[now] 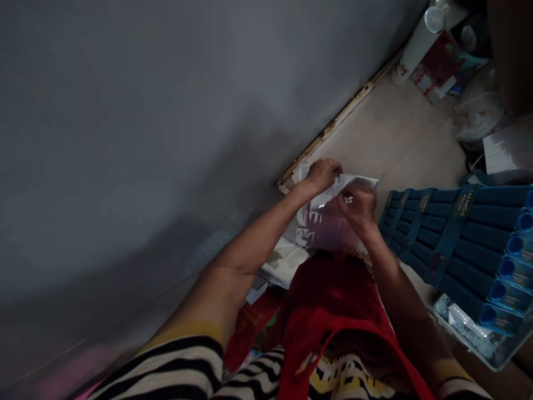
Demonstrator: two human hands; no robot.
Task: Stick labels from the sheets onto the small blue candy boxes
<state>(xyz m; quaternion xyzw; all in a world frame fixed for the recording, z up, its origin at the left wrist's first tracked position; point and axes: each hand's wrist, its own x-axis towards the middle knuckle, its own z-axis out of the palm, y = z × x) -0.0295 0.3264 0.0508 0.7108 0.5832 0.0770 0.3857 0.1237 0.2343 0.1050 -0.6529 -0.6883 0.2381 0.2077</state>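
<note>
A clear plastic bag [327, 226] lies at the near end of the table, with its opening toward the far side. My left hand [323, 174] pinches the upper left edge of the bag, the fingers bent over its rim. Beside it, my right hand [358, 204] has curled fingers at the bag's opening, closed on the plastic there. Part of the film overlaps the fingertips, so the exact grip is partly hidden. The bag looks flat, with light glinting on its creases.
Blue boxes [449, 230] lettered "Caramelo Macizo" are stacked at right, partly over a clear plastic case [470, 328]. A white cylinder [418, 44] stands at the far end. A grey wall [145, 139] borders the table [400, 133] on the left.
</note>
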